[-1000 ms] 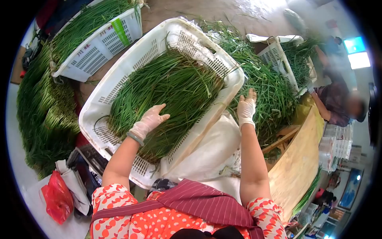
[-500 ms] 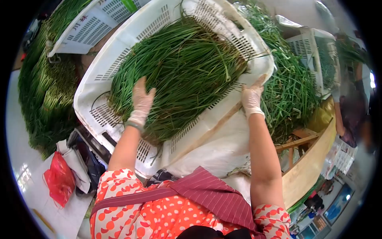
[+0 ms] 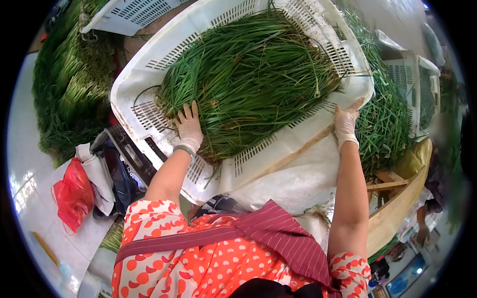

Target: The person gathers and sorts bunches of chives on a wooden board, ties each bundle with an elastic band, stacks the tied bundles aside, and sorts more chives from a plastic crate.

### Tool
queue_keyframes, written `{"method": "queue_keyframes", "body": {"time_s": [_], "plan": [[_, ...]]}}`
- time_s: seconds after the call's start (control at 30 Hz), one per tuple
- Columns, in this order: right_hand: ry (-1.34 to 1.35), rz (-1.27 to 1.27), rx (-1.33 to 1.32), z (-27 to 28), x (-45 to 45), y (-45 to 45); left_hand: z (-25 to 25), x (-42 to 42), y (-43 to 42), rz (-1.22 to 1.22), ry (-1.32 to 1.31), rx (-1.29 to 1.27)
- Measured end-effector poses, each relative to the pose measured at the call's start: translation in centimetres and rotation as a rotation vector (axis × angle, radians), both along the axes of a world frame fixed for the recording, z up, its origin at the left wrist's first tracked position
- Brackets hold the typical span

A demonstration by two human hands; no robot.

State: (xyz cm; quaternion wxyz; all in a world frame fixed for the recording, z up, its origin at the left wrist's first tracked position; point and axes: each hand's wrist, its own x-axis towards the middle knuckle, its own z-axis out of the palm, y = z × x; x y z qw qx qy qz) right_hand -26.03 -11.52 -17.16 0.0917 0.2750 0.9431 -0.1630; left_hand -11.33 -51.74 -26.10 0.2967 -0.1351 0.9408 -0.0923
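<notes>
A large white plastic crate (image 3: 141,74) lies tilted before me, with a thick heap of garlic chives (image 3: 248,84) inside. My left hand (image 3: 190,130), in a thin translucent glove, rests its spread fingers against the near left edge of the chives. At the right, my gloved right hand (image 3: 346,121) is on the crate's near rim close to the corner, its fingers wrapped over it. A bracelet (image 3: 186,153) circles my left wrist.
More loose greens (image 3: 380,119) are heaped right of the crate; bundled chives (image 3: 74,94) stand at left. A white sack (image 3: 293,174) lies under the near rim. Around are a red plastic bag (image 3: 73,193), a wooden board (image 3: 397,208), another crate (image 3: 134,12) and a blurred person at far right.
The view has shifted, so the crate appears farther right. My left hand has slid off the chives toward their near left edge, fingers spreading. My right hand stays on the rim.
</notes>
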Motion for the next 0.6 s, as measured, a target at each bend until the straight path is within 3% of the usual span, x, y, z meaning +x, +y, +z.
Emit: {"method": "queue_keyframes", "body": {"time_s": [0.27,0.37,0.5,0.6], "plan": [[0.020,-0.001,-0.020,0.2,0.1,-0.1,-0.1,-1.8,-5.5,0.017,-0.007,0.343],[0.034,0.008,-0.008,0.0,0.1,0.1,-1.9,-3.0,-9.8,0.374,0.187,0.595],[0.030,-0.019,-0.062,0.8,0.3,-0.5,-1.6,-4.8,-11.2,0.324,0.246,0.497],[0.044,0.008,-0.038,0.4,0.2,-0.2,0.9,-6.3,-11.4,0.272,0.009,0.457]]}}
